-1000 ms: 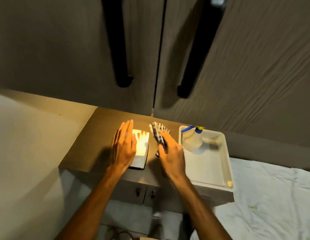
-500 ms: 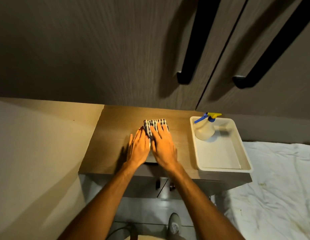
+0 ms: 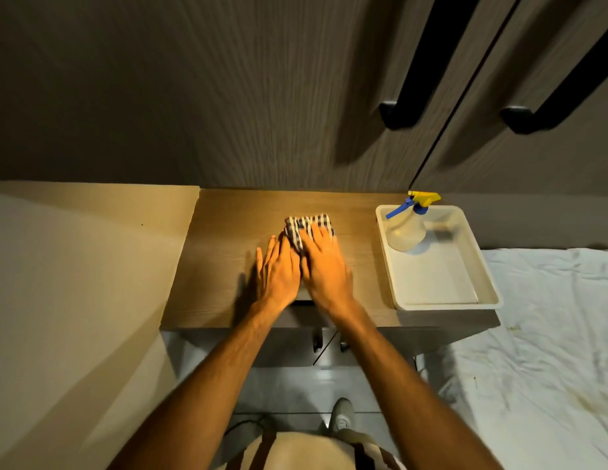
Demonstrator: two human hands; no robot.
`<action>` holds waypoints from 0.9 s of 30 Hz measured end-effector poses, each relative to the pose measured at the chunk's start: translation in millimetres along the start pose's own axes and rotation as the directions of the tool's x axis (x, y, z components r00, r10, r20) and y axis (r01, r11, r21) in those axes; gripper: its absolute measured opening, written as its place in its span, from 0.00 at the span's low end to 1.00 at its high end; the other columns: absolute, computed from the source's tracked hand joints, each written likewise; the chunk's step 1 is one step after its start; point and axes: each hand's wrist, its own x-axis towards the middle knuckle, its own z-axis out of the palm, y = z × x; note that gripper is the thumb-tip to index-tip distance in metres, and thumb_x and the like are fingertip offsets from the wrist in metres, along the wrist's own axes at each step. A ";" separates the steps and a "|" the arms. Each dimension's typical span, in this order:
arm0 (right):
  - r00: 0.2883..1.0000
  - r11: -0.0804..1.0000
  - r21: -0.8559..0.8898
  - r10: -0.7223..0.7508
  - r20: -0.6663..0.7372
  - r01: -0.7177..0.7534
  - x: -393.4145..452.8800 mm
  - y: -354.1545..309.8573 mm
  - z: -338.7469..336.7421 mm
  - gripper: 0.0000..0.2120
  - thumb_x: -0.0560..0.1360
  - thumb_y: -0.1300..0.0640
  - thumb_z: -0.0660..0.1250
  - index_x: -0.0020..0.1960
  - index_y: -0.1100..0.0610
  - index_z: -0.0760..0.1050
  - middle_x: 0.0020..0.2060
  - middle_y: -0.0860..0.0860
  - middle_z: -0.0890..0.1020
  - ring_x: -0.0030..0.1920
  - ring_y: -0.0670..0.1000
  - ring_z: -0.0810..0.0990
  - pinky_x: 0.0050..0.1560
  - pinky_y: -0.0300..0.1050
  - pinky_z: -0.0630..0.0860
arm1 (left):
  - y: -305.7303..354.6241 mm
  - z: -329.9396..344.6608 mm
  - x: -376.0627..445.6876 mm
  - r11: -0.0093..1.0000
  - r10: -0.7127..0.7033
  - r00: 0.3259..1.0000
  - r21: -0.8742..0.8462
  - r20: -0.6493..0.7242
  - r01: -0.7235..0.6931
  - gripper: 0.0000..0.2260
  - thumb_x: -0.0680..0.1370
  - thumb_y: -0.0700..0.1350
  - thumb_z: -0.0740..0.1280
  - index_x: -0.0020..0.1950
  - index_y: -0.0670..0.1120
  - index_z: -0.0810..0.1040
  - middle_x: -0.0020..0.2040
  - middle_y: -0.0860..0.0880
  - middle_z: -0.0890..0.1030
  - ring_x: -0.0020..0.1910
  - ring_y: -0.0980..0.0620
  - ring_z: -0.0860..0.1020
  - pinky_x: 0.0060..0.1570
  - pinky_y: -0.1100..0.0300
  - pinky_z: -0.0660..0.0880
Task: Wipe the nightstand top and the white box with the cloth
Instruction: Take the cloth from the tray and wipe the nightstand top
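my right hand (image 3: 324, 262) presses flat and open on the checked cloth (image 3: 307, 225) mid nightstand (image 3: 224, 252) to wipe, left hand (image 3: 277, 271) open beside steadying the white box, mostly hidden beneath

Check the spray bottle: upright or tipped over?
Upright. The spray bottle stands on its base in the white tray's far corner, nozzle on top.

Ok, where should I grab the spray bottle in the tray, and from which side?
Take the spray bottle by its narrow neck under the blue and yellow head, from above and from the near side. It stands upright in the tray's far left corner, so the walls crowd the wider body and the trigger points left.
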 end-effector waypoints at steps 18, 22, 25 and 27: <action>0.998 1.000 -0.004 -0.022 0.055 0.022 28.6 32.9 3.9 0.27 0.83 0.54 0.57 0.82 0.51 0.61 0.82 0.54 0.63 0.83 0.58 0.58 0.80 0.58 0.65 | 7.5 -5.7 -3.6 0.986 -0.037 0.999 -0.164 -0.022 0.032 0.29 0.82 0.54 0.42 0.83 0.48 0.54 0.81 0.44 0.64 0.81 0.44 0.60 0.81 0.40 0.51; 0.996 0.989 0.122 0.084 -0.015 -0.081 -7.7 16.5 3.2 0.31 0.81 0.43 0.48 0.82 0.50 0.58 0.82 0.52 0.60 0.84 0.55 0.57 0.80 0.55 0.65 | 8.2 -5.7 -2.6 0.993 -0.036 0.999 -0.110 0.013 0.037 0.28 0.85 0.53 0.51 0.84 0.49 0.49 0.83 0.44 0.61 0.83 0.43 0.56 0.82 0.39 0.46; 0.999 0.999 0.039 0.036 0.005 -0.036 -47.3 1.6 5.8 0.35 0.79 0.40 0.42 0.83 0.52 0.57 0.84 0.52 0.57 0.85 0.53 0.50 0.83 0.51 0.56 | 3.9 -1.9 -1.0 0.992 -0.029 1.000 -0.124 -0.011 0.027 0.30 0.85 0.50 0.58 0.84 0.51 0.49 0.82 0.45 0.63 0.83 0.43 0.56 0.81 0.40 0.45; 0.999 0.999 -0.011 -0.031 0.014 0.031 -37.6 1.2 4.8 0.33 0.80 0.42 0.44 0.83 0.52 0.59 0.83 0.53 0.60 0.84 0.55 0.53 0.83 0.51 0.56 | 1.4 -1.4 -0.2 0.993 -0.023 1.000 -0.112 -0.002 0.023 0.27 0.86 0.50 0.54 0.84 0.50 0.50 0.82 0.47 0.62 0.83 0.45 0.56 0.82 0.41 0.45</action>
